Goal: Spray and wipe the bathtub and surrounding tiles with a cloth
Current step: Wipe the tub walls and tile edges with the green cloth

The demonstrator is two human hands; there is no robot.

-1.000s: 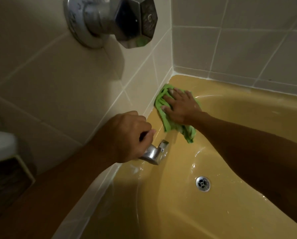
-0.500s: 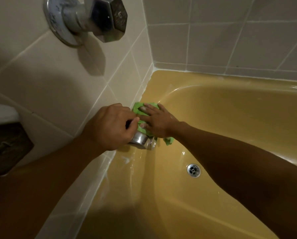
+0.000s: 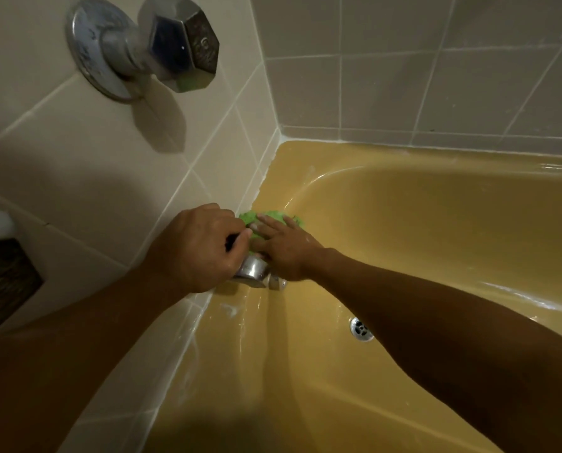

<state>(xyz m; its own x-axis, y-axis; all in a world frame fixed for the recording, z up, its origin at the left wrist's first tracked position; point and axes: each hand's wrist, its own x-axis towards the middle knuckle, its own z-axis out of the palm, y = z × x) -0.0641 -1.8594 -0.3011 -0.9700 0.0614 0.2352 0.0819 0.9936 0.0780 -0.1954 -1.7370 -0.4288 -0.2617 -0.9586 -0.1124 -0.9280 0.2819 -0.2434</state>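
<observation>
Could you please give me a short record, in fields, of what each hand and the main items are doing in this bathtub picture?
left hand: grips the chrome spout
right hand: fingers flat, pressing the green cloth
cloth place: on the bathtub rim, near the wall tiles, just behind the spout
tap handle: on the wall, untouched
drain: uncovered, on the tub floor
</observation>
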